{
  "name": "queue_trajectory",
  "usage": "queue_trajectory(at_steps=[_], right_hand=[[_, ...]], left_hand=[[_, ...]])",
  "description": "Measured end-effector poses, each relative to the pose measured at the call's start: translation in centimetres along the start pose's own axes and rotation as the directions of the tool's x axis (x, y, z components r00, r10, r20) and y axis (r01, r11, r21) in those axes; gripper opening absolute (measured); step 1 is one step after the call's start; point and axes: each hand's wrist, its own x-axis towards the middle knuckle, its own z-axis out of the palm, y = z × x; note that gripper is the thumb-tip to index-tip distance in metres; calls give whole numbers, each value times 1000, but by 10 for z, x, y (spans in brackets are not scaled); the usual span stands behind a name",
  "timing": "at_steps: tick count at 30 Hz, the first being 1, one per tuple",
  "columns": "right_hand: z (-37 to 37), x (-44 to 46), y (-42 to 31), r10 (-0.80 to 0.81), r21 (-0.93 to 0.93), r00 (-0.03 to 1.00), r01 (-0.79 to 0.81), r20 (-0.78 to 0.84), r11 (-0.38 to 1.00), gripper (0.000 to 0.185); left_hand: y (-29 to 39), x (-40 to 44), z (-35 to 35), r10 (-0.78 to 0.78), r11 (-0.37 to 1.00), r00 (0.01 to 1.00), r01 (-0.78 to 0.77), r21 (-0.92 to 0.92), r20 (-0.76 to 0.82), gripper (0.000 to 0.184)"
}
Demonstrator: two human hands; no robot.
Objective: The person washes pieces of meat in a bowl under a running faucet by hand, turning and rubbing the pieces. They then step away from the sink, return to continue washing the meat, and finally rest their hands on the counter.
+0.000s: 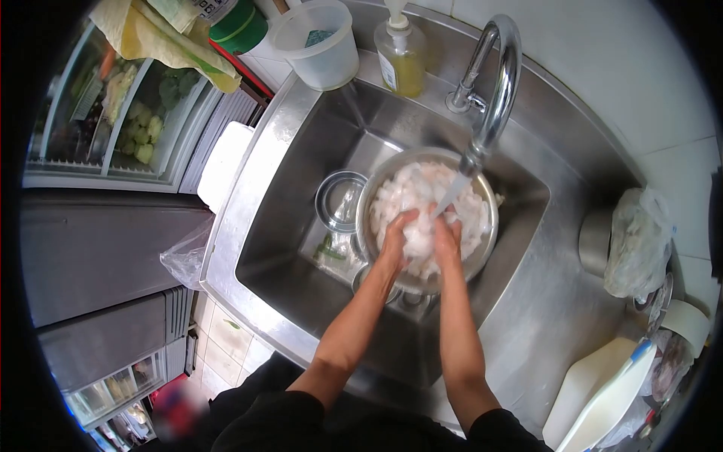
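Observation:
A round metal bowl (491, 202) stands in the sink, heaped with pale pinkish-white pieces of raw meat or seafood (399, 190); which kind I cannot tell. Water (452, 194) runs from the curved faucet (506, 83) onto the heap. My left hand (395, 239) and my right hand (447, 239) are inside the bowl, facing each other. Between them, their curled fingers clasp a clump of the pale pieces under the stream. Some fingertips are hidden among the pieces or blurred.
The steel sink (279, 196) also holds a round metal dish (340, 202) and green scraps (327, 247). Behind stand a plastic tub (316, 53) and a soap bottle (401, 60). On the right are a plastic bag (639, 241) and a white container (595, 392).

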Motion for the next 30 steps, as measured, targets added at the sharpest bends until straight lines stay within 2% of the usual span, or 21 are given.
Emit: queue_trajectory(at_steps=[2, 3, 6, 8, 10, 12, 14, 15, 18, 21, 24, 26, 27, 29, 30], right_hand=[[-5, 13, 26, 3, 64, 996, 3, -91, 998, 49], [-9, 15, 27, -11, 23, 999, 12, -42, 1000, 52], [-13, 25, 33, -28, -16, 998, 29, 61, 999, 61], [-6, 50, 59, -14, 60, 997, 10, 70, 998, 67], [0, 41, 36, -26, -185, 996, 9, -86, 983, 64], [7, 42, 38, -43, -155, 981, 14, -187, 988, 60], [14, 63, 76, -26, 147, 972, 62, -235, 987, 55], [18, 54, 62, -39, 110, 965, 70, -261, 991, 53], [25, 23, 6, -64, 4, 945, 69, -322, 998, 49], [22, 19, 3, -42, -82, 941, 15, -335, 997, 46], [18, 17, 0, -85, -188, 935, 20, -344, 982, 44], [16, 14, -2, -181, -282, 921, 82, -346, 956, 47], [15, 16, 1, -169, -288, 927, 70, -334, 955, 51], [15, 21, 9, -140, -296, 940, 45, -310, 954, 58], [18, 15, 2, -118, -163, 948, 72, -295, 984, 59]], left_hand=[[-20, 23, -26, 65, 969, 997, -73, 237, 40, 41], [-21, 25, -28, 95, 930, 993, -112, 350, 65, 39], [-27, 22, -26, 131, 911, 990, -142, 388, 54, 34], [-25, 18, -17, 174, 922, 984, -172, 347, 26, 33], [-24, 16, -10, 221, 938, 975, -208, 276, -17, 30], [-23, 16, -4, 270, 951, 960, -253, 175, -78, 28], [-28, 17, -8, 375, 916, 926, -362, 172, -50, 25], [-30, 16, -10, 424, 895, 905, -412, 169, -38, 24], [-23, 2, 7, 492, 843, 864, -440, 310, -110, 21], [-30, 8, -2, 467, 840, 860, -358, 407, -206, 35], [-24, 1, -5, 389, 868, 919, -341, 359, -67, 45], [-21, -8, 0, 422, 859, 906, -399, 322, -3, 54], [-19, -14, 4, 440, 852, 898, -426, 303, 26, 59], [-14, -24, 13, 534, 725, 835, -535, 434, 137, 65], [-12, -25, 16, 571, 647, 796, -586, 487, 201, 69]])
